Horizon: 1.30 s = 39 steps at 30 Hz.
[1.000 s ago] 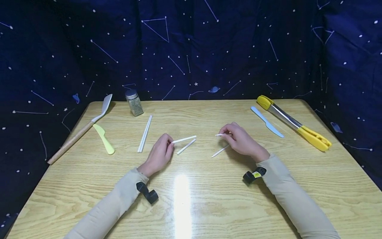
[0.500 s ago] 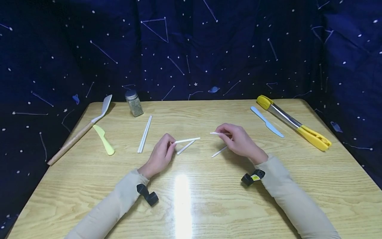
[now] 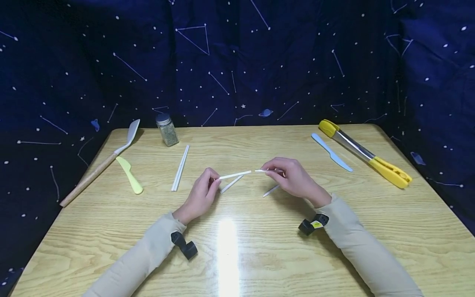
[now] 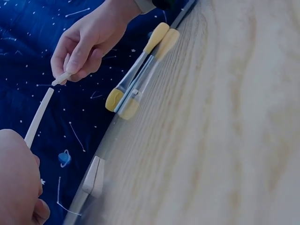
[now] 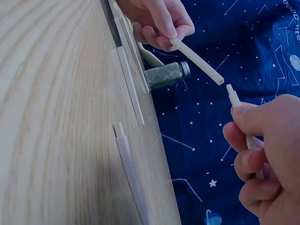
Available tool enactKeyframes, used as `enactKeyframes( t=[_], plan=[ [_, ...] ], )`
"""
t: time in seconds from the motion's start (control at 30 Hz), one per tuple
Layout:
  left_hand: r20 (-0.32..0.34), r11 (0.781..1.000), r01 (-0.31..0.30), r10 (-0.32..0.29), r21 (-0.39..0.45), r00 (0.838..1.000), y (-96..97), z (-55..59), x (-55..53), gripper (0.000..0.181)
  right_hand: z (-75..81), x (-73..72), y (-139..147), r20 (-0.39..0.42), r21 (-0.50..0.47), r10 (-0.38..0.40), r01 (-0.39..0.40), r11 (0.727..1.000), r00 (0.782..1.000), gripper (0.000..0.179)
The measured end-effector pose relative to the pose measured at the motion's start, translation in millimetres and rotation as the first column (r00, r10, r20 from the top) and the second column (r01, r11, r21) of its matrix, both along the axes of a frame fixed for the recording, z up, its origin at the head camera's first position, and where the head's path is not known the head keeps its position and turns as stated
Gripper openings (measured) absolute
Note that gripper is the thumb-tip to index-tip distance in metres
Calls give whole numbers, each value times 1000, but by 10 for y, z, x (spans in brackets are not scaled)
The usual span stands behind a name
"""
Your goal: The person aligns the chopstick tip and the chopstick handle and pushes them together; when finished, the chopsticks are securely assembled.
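My left hand (image 3: 201, 191) pinches one end of a white chopstick section (image 3: 236, 174) between thumb and fingers, its free end pointing right. That free end shows a small square opening in the right wrist view. My right hand (image 3: 296, 178) grips another chopstick section (image 5: 234, 98), whose narrower stepped tip points at the opening. A small gap separates the two ends, and both sections are held above the table. Below them lie two loose pieces: one chopstick section (image 3: 231, 185) near my left hand, and a second section (image 3: 271, 191) partly hidden under my right hand.
On the left of the wooden table (image 3: 259, 255) lie a pair of white chopsticks (image 3: 180, 168), a yellow-green knife (image 3: 130, 175), and a wooden-handled spatula (image 3: 98, 169). A spice jar (image 3: 168, 131) stands behind. A blue knife (image 3: 332, 152) and yellow tongs (image 3: 365, 154) lie at right.
My right hand has moved left with its chopstick section, and the left hand's section has shifted slightly right. The gap between their ends has narrowed. The loose pieces stay put.
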<state>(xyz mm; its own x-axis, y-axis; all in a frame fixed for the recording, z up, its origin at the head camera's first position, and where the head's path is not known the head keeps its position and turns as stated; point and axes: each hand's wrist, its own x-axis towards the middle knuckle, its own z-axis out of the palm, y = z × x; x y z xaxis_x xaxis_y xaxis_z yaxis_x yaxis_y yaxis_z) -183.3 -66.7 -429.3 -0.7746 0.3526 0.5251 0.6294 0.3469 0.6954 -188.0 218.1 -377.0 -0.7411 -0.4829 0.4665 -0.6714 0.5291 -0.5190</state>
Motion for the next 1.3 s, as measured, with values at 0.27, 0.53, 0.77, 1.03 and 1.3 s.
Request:
enactKeyframes(
  t=[0.27,0.53,0.77,1.03,1.3],
  plan=[
    [1,1000,25,-25,10,1000,-6,61,-5,4,50,38,-48,60,-10,0,0,1000,998,11],
    [39,999,28,-30,38,999,0,87,17,6,71,47,-58,72,-5,-5,5,1000,997,11],
    [57,999,26,-28,47,998,-11,97,21,6,56,42,-48,67,-19,-11,12,1000,998,11],
    [26,999,34,-35,32,999,-10,105,16,5,32,31,-49,56,-27,-2,4,1000,998,11],
    [32,999,20,-21,35,999,1,134,31,3,46,39,-56,54,-28,2,0,1000,999,11]
  ],
)
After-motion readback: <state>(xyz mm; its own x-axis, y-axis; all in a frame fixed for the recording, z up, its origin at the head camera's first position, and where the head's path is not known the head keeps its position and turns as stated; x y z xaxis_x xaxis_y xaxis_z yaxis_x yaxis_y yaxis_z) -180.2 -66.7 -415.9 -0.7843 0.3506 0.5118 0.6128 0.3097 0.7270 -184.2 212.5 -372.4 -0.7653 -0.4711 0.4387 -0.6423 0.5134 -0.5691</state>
